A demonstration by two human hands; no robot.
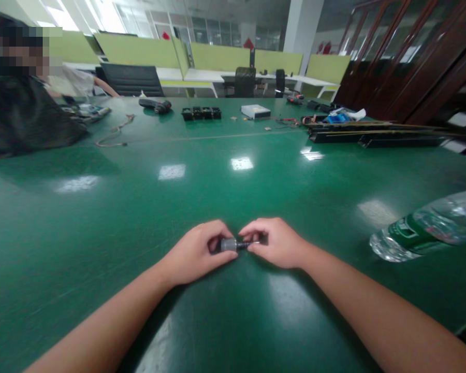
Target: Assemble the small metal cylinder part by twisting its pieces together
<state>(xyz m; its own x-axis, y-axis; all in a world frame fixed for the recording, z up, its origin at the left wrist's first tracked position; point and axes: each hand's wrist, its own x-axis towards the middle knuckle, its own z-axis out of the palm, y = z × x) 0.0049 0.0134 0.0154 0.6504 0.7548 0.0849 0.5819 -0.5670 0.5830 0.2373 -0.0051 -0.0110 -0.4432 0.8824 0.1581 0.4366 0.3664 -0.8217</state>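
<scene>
Close to the near side of the green table (233,197), my two hands meet around a small part. My left hand (196,254) is closed on a short grey metal cylinder (229,244), thumb along the near side and fingers curled over the far side. A thin dark shaft (242,245) sticks out of the cylinder to the right. My right hand (279,243) pinches the shaft's right end, where a bit of bright metal shows between thumb and fingers. The part lies roughly level; its exact kind is too small to make out.
At the right lies a clear water bottle (423,228) with a green label. Across the far side are black rails (334,135), a white-grey box (255,111), a black block (201,113), a cable (114,135) and a dark tool (155,105). Another person (75,80) sits far left.
</scene>
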